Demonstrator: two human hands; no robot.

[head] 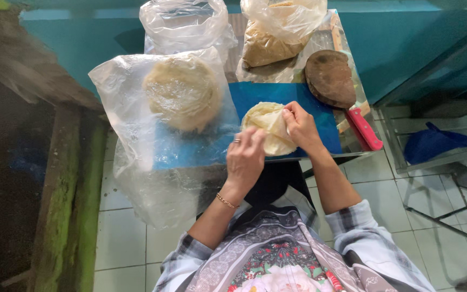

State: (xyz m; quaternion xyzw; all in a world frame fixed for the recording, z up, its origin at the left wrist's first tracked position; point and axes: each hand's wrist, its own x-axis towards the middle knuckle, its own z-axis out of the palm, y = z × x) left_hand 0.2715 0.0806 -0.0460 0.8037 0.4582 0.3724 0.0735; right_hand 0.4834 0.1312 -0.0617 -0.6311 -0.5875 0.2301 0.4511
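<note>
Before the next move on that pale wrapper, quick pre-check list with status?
1. Both hands on the thin pale wrapper: ok, left hand at its lower edge, right hand at its right edge.
2. Wrapper over the blue board: ok.
3. Stack of wrappers in clear plastic apart from the hands: ok.
4. Round wooden paddle with red handle apart from the hands: ok.
5. Bag of brown filling open: cannot tell.
6. Wrapper untorn: cannot tell.
</note>
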